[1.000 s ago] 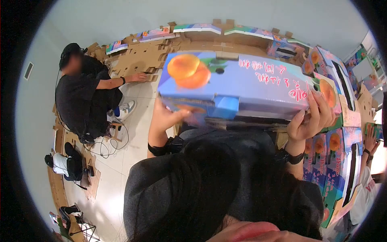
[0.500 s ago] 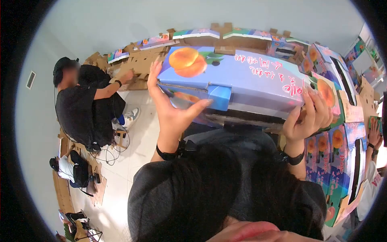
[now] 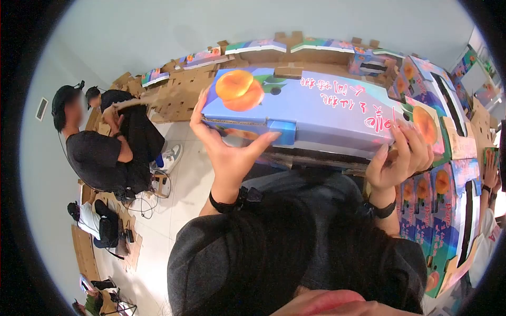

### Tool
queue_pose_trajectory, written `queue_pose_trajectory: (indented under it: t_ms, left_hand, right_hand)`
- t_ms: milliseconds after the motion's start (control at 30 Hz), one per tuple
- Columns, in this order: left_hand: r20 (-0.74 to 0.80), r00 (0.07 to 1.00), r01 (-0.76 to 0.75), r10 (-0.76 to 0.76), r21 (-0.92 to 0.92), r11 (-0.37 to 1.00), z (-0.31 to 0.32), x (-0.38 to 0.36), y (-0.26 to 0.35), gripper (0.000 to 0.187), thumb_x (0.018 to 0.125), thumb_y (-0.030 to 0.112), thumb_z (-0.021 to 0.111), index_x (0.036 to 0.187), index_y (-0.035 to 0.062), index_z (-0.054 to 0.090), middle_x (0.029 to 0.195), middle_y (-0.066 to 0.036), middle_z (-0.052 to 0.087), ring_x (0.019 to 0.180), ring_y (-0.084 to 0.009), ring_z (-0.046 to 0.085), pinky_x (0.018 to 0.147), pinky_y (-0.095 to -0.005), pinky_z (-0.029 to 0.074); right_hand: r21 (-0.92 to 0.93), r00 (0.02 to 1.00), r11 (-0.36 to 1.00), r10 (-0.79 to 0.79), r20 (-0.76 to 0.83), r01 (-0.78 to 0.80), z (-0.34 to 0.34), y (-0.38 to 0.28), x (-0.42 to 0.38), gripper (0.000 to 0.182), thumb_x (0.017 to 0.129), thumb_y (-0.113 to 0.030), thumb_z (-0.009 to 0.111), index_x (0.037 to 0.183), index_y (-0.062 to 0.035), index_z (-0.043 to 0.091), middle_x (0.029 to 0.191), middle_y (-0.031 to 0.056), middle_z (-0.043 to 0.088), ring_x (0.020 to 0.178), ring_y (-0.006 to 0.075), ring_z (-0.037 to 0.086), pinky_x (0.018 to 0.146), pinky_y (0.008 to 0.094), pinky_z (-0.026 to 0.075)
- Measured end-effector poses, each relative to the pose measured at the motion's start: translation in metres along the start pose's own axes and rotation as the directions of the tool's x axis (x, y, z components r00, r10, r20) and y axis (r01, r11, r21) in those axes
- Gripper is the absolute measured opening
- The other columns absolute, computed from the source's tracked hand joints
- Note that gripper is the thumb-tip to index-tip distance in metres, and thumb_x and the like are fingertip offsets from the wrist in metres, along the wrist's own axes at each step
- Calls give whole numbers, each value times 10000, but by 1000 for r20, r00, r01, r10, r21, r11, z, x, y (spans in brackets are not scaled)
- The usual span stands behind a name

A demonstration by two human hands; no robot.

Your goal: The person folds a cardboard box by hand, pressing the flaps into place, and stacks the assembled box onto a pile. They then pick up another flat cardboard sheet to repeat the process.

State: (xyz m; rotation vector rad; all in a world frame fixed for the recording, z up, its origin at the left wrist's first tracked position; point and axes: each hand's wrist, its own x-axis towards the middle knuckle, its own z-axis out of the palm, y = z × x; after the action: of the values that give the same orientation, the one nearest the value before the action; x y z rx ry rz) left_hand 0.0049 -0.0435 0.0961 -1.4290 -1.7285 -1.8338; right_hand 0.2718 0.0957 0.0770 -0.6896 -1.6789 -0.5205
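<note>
A blue and purple cardboard peach box (image 3: 316, 113), printed with peaches and red lettering that appears upside down, is raised before my chest. My left hand (image 3: 229, 150) grips its left end, fingers up along the edge and thumb on a bright blue tab at the near side. With bent fingers, my right hand (image 3: 400, 155) clasps the near right corner. A dark slot runs below the box's near edge. The underside and the far side are hidden from me.
Stacked peach boxes (image 3: 435, 205) stand close on my right, with another person's hand (image 3: 490, 171) beyond. Flattened cardboard (image 3: 182, 92) and printed boxes line the wall. A seated person (image 3: 97, 152) is at left, with cables (image 3: 147, 203) on the floor.
The box's left end has dipped slightly and moved a little left, with both my hands keeping hold. The seated person at left has leaned back and drawn their hands in, revealing another person behind.
</note>
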Motion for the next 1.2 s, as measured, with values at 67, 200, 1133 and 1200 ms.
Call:
queue_pose_trajectory:
  t_ms: [67,200,1133,1200]
  left_hand:
    - [-3,999,-50,50,-14,999,-2,0,-6,1235,557,315,997,1482,21,234,1496,-210,326,1404,-330,368,1160,-475,324]
    - [20,978,-206,207,-45,978,-13,2,-21,1272,544,457,981,1488,38,240,1529,-241,292,1439,-369,329,1178,-498,295]
    - [180,887,438,-424,-614,656,-24,5,-77,615,773,204,826,1283,15,537,1138,-94,641,1023,-176,629,925,-346,499]
    - [166,885,439,-434,-608,662,-26,3,-78,610,776,207,824,1281,19,538,1134,-88,637,1007,-169,627,913,-340,500]
  right_hand:
    - [-10,1000,1000,-6,-8,6,1,1,-1,389,871,-341,552,1175,-154,706,1194,29,650,1199,240,569,1104,420,245]
    - [-8,999,999,-36,-39,36,1,6,-3,412,874,-366,537,1186,-155,705,1194,25,650,1190,237,570,1100,425,257]
    - [742,554,492,-496,668,-455,0,-7,38,482,802,-133,783,1249,0,663,1185,180,696,1059,320,661,931,418,499]
    - [757,604,527,-475,640,-387,20,-26,18,629,835,-139,790,1400,-6,548,1263,196,665,1111,291,649,947,401,504]
